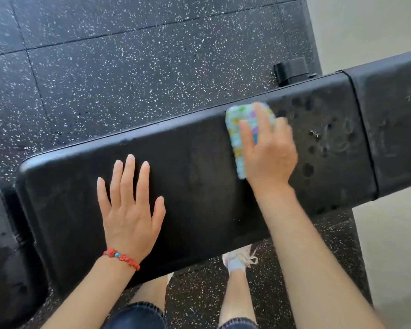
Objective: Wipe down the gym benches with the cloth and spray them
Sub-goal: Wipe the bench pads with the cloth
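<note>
The bench (199, 176), a black padded one, runs left to right across the speckled floor (128, 67). The right hand (268, 148) presses the folded multicoloured cloth (237, 138) flat on the pad's far right part, fingers straight over it. The left hand (128, 210), wearing a red bracelet (121, 257), rests released, fingers spread, on the pad's left.

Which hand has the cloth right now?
The right hand, pressing the colourful cloth onto the bench pad. The left hand, with the red bracelet, lies flat and empty.
</note>
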Demonstrator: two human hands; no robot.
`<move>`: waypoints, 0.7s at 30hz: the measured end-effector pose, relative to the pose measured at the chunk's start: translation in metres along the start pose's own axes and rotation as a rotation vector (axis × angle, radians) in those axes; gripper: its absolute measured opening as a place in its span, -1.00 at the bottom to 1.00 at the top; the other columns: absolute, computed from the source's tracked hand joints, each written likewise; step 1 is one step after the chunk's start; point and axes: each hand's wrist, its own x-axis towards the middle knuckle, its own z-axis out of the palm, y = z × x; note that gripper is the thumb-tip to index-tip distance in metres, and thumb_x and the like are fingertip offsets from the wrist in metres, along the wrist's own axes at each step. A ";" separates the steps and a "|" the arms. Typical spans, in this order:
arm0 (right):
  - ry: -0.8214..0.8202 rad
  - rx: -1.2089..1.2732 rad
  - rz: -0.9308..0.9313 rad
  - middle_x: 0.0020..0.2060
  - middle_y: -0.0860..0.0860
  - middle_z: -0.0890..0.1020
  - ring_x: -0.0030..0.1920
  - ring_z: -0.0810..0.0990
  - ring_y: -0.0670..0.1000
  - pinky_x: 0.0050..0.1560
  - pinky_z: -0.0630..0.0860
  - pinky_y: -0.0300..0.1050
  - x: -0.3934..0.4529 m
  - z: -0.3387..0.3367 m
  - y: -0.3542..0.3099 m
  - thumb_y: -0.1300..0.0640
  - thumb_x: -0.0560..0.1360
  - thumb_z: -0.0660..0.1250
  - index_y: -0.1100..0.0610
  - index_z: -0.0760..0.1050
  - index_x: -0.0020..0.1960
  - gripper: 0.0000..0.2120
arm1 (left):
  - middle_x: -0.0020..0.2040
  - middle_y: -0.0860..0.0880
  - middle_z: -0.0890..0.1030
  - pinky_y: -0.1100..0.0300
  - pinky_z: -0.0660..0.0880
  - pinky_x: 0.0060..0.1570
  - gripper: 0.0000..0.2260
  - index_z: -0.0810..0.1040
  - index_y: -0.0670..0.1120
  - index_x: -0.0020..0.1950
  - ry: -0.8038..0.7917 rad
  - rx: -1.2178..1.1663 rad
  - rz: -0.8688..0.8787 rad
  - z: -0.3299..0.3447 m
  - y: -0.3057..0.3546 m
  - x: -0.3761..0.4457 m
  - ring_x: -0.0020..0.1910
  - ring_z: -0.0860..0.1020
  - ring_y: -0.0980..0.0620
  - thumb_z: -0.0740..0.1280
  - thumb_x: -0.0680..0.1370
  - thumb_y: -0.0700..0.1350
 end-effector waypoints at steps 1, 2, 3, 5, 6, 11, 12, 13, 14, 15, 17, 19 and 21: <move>0.001 0.011 0.123 -0.14 0.25 0.56 -0.14 0.55 0.24 -0.25 0.47 0.02 0.015 0.000 0.012 -0.05 0.54 0.19 0.14 0.51 0.25 -0.61 | 0.43 -0.26 0.27 -0.23 0.02 0.39 -0.51 0.24 -0.19 0.43 0.003 -0.022 -0.017 -0.001 0.003 0.001 0.44 0.16 -0.23 0.09 0.54 -0.01; -0.004 0.024 0.248 -0.06 0.24 0.55 -0.05 0.53 0.24 -0.20 0.45 0.03 0.026 0.001 0.020 -0.08 0.55 0.16 0.11 0.46 0.30 -0.59 | 0.44 -0.25 0.27 -0.23 0.00 0.40 -0.51 0.24 -0.18 0.43 0.005 -0.040 -0.025 -0.003 0.008 0.002 0.44 0.15 -0.23 0.10 0.53 -0.01; -0.003 0.018 0.326 -0.02 0.23 0.54 -0.02 0.51 0.24 -0.18 0.43 0.04 0.031 0.002 0.022 -0.09 0.55 0.13 0.09 0.44 0.32 -0.57 | 0.44 -0.24 0.26 -0.22 -0.02 0.40 -0.51 0.24 -0.17 0.44 0.006 -0.053 -0.017 -0.004 0.015 0.004 0.45 0.15 -0.23 0.11 0.53 -0.02; -0.003 0.010 0.290 -0.05 0.23 0.54 -0.08 0.52 0.24 -0.24 0.44 0.02 0.028 0.003 0.010 -0.08 0.54 0.16 0.12 0.46 0.29 -0.58 | 0.44 -0.23 0.27 -0.22 -0.01 0.41 -0.51 0.24 -0.15 0.44 0.018 -0.068 0.031 -0.006 0.033 0.010 0.45 0.15 -0.22 0.13 0.53 -0.03; -0.003 0.019 0.206 -0.11 0.23 0.55 -0.15 0.53 0.23 -0.30 0.45 -0.01 0.022 0.003 0.001 -0.06 0.53 0.19 0.14 0.49 0.25 -0.60 | 0.44 -0.23 0.28 -0.22 -0.01 0.41 -0.51 0.24 -0.15 0.44 0.023 -0.072 0.047 -0.006 0.045 0.014 0.45 0.14 -0.21 0.13 0.53 -0.03; -0.061 0.085 -0.141 -0.28 0.17 0.53 -0.33 0.51 0.14 -0.43 0.45 -0.07 0.015 0.004 0.000 -0.04 0.53 0.20 0.19 0.54 0.18 -0.62 | 0.46 -0.20 0.25 -0.21 -0.01 0.41 -0.50 0.22 -0.11 0.45 -0.055 -0.073 0.074 0.002 0.095 0.024 0.46 0.12 -0.18 0.12 0.53 0.00; -0.053 0.071 -0.173 -0.29 0.18 0.53 -0.34 0.51 0.15 -0.42 0.46 -0.06 0.020 0.003 0.010 -0.04 0.53 0.21 0.19 0.55 0.18 -0.62 | 0.46 -0.19 0.24 -0.21 -0.02 0.40 -0.50 0.21 -0.10 0.46 -0.084 -0.053 0.090 0.005 0.099 0.023 0.46 0.12 -0.17 0.11 0.53 0.01; -0.037 0.053 -0.174 -0.28 0.20 0.54 -0.32 0.52 0.17 -0.40 0.47 -0.04 0.026 0.002 0.023 -0.03 0.53 0.21 0.19 0.54 0.19 -0.62 | 0.47 -0.18 0.23 -0.21 -0.02 0.40 -0.49 0.19 -0.09 0.47 -0.108 -0.028 0.103 0.007 0.101 0.020 0.46 0.11 -0.17 0.10 0.53 0.03; -0.024 0.033 -0.131 -0.24 0.22 0.54 -0.27 0.53 0.20 -0.36 0.48 0.00 0.034 -0.001 0.037 -0.04 0.54 0.19 0.19 0.52 0.21 -0.61 | 0.48 -0.18 0.22 -0.21 -0.02 0.40 -0.49 0.17 -0.08 0.47 -0.123 -0.003 0.112 0.010 0.100 0.018 0.47 0.10 -0.17 0.09 0.54 0.04; -0.024 0.013 -0.054 -0.17 0.25 0.54 -0.18 0.53 0.23 -0.29 0.47 0.05 0.045 -0.003 0.055 -0.06 0.55 0.16 0.16 0.49 0.26 -0.59 | 0.49 -0.16 0.19 -0.21 -0.03 0.41 -0.48 0.16 -0.08 0.48 -0.128 0.019 0.118 0.012 0.100 0.017 0.47 0.09 -0.16 0.07 0.55 0.05; -0.050 -0.009 0.107 0.00 0.26 0.52 0.01 0.49 0.26 -0.13 0.42 0.10 0.067 -0.007 0.090 -0.11 0.57 0.09 0.10 0.40 0.34 -0.55 | 0.49 -0.14 0.14 -0.19 -0.05 0.42 -0.47 0.12 -0.06 0.50 -0.123 0.038 0.119 0.016 0.099 0.016 0.48 0.08 -0.15 0.05 0.55 0.07; -0.048 -0.019 0.214 0.07 0.25 0.50 0.08 0.46 0.25 -0.07 0.38 0.09 0.077 -0.007 0.104 -0.11 0.57 0.08 0.07 0.37 0.37 -0.55 | 0.50 -0.13 0.12 -0.19 -0.05 0.43 -0.46 0.09 -0.05 0.51 -0.110 0.045 0.112 0.019 0.100 0.016 0.49 0.07 -0.15 0.05 0.55 0.07; -0.036 -0.019 0.224 0.02 0.26 0.52 0.01 0.49 0.25 -0.12 0.40 0.08 0.069 -0.005 0.091 -0.08 0.57 0.11 0.09 0.41 0.35 -0.57 | 0.50 -0.13 0.12 -0.20 -0.05 0.43 -0.45 0.06 -0.05 0.52 -0.103 0.061 0.108 0.020 0.101 0.015 0.49 0.06 -0.16 0.04 0.55 0.07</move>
